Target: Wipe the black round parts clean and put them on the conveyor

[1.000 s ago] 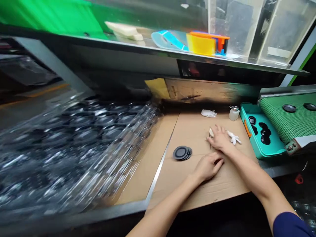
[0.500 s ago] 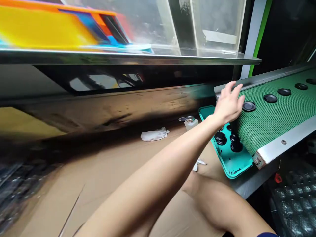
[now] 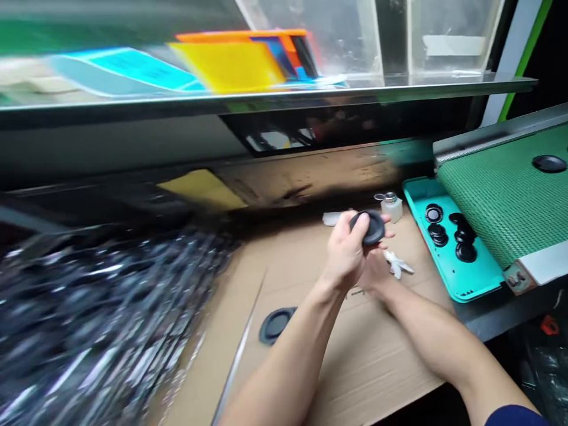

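And here's the scene: a long brushed-steel shelf edge [image 3: 266,92] runs right across at 12 o'clock, gleaming under the light! Above it at 1 o'clock stand clear acrylic panels [image 3: 448,35] with dark uprights, and beside them at 2 o'clock a white post with a green stripe [image 3: 517,53]. Under the shelf, a scuffed, glossy dark metal back panel [image 3: 310,174] carries a yellow reflection [image 3: 202,189], and down at 4 o'clock comes the grey steel bench edge [image 3: 488,316], dropping into deep shadow!

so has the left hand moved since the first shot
Yes: the left hand has shifted toward the small bottle, now closer to it, gripping a black disc.
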A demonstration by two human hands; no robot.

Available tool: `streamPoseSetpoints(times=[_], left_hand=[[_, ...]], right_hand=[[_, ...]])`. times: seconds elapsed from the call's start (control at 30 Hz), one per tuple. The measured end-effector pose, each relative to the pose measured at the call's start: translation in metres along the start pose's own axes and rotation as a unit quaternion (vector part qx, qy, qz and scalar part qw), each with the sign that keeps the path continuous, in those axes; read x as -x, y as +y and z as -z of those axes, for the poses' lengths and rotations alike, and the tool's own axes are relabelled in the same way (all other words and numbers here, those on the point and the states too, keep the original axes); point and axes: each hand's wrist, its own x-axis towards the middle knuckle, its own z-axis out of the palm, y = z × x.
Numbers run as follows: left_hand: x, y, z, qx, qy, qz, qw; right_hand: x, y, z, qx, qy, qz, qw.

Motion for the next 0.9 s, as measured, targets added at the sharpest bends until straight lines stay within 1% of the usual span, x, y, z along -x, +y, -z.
streamPoseSetpoints(times=[0.07,0.1,0.13,0.17,0.23,0.3,0.37,0.4,0.43,0.47,0.53,0.6,0.67,0.73,0.83,0.9], left_hand=[[0.022,-0.012,0.052,0.054,0.091,0.034,0.994],[0.028,-0.02,0.073,0.089,0.122,0.056,0.987],[0.032,-0.027,0.089,0.124,0.142,0.083,0.979],[0.034,-0.033,0.101,0.157,0.152,0.11,0.97],[0.033,-0.043,0.114,0.205,0.159,0.147,0.955],[0.029,-0.049,0.118,0.225,0.168,0.153,0.948],[0.025,-0.052,0.118,0.238,0.178,0.155,0.942],[0.024,-0.054,0.117,0.249,0.178,0.164,0.938],[0.023,-0.055,0.116,0.263,0.173,0.173,0.933],[0.023,-0.056,0.115,0.28,0.164,0.182,0.928],[0.024,-0.057,0.113,0.311,0.144,0.193,0.92],[0.025,-0.056,0.114,0.328,0.134,0.202,0.913],[0.025,-0.054,0.116,0.337,0.134,0.205,0.909],[0.024,-0.052,0.118,0.343,0.134,0.199,0.908],[0.021,-0.052,0.117,0.343,0.136,0.187,0.911],[0.02,-0.053,0.115,0.341,0.135,0.197,0.909]], right_hand=[[0.002,0.001,0.001,-0.004,0.001,-0.025,1.0],[0.003,0.002,0.002,-0.007,0.009,-0.026,1.0],[0.004,0.004,0.002,-0.013,0.023,-0.022,0.999],[0.005,0.006,0.003,-0.025,0.043,-0.016,0.999],[0.004,0.011,0.005,-0.061,0.096,-0.023,0.993],[0.001,0.015,0.008,-0.104,0.165,-0.056,0.979],[-0.002,0.016,0.013,-0.142,0.223,-0.091,0.96],[-0.002,0.014,0.015,-0.155,0.238,-0.1,0.954],[0.0,0.01,0.016,-0.164,0.238,-0.099,0.952],[0.003,0.004,0.015,-0.166,0.224,-0.087,0.956],[0.013,-0.011,0.01,-0.15,0.169,-0.038,0.973],[0.024,-0.026,0.003,-0.112,0.113,0.022,0.987],[0.028,-0.037,-0.003,-0.066,0.083,0.061,0.992],[0.024,-0.042,-0.005,-0.028,0.076,0.056,0.995],[0.012,-0.039,-0.002,-0.002,0.085,0.003,0.996],[0.009,-0.035,0.0,-0.001,0.079,0.008,0.997]])
